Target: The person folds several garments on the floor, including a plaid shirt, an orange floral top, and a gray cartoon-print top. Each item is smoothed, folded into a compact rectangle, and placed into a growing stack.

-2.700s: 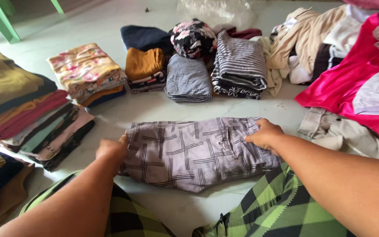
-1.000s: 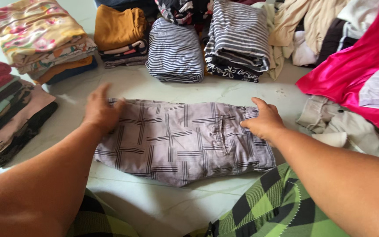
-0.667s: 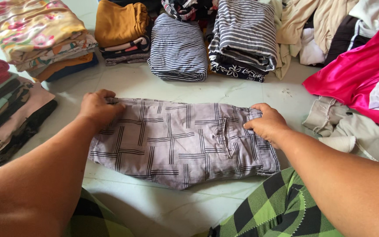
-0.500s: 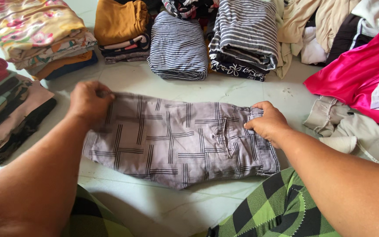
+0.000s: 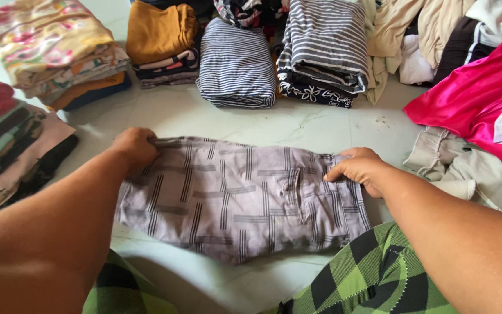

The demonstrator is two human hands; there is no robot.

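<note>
- Lying flat on the pale floor [image 5: 315, 125], directly in front of the person's green-checked lap, is one folded grey garment [image 5: 236, 197] with dark line-block patterning.
- The left hand [image 5: 135, 146] is closed on the garment's far left corner, fingers curled over the edge of the cloth.
- The right hand [image 5: 360, 168] pinches the far right corner, thumb and fingers shut on the fabric; the garment is stretched between the two hands.
- Beyond it, apart from it across a strip of bare floor, sit two striped folded bundles: a blue-striped bundle [image 5: 236, 64] and a grey-striped stack [image 5: 323, 49].
- Left of those stand a mustard-topped stack [image 5: 159, 40] and a floral-topped stack [image 5: 53, 49].
- At the far left edge lies one more pile of folded clothes [image 5: 13, 145].
- On the right is one loose heap of unfolded clothes, with a bright pink garment [image 5: 472, 93] on top and a beige one [image 5: 466, 168] nearest the right hand.
</note>
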